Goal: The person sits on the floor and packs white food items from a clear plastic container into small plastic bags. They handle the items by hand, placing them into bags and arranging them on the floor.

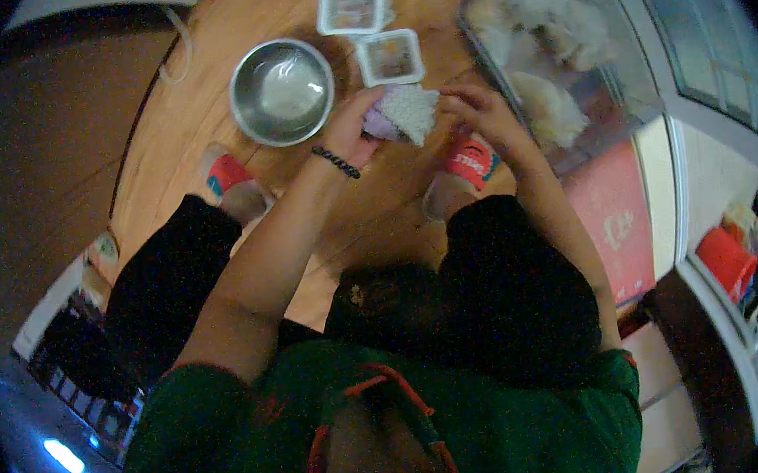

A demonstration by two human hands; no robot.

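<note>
1. Left slipper (229, 174): red with a blue-green patch, worn on the person's left foot, on the wooden floor (177, 119).
2. Metal bowl (255, 97): round and shiny, standing on the floor ahead of the left slipper. Its interior shows a pale sheen; whether this is liquid cannot be told.
3. Left hand (354, 126): closed around the lilac end of the textured piece, just beside the bowl. A dark beaded bracelet (335, 161) encircles the wrist.
4. Upper white tray (322, 7): squarish, with contents too blurred to identify.
5. Lower white tray (416, 57): similar in shape, nearer the hands, holding small dark and orange bits.
6. Textured piece (412, 113): lilac at left, bumpy and white at right, held above the floor between the two hands.
7. Right slipper (468, 161): red, partly below the right hand.
8. Right hand (482, 115): fingers loosely bent, tips close to the white end of the piece; whether they grip it cannot be told.
9. Clear bin (635, 80): contains crumpled whitish and tan items.
10. Red panel (613, 221): bearing pale markings, nearer the person than the bin.
</note>
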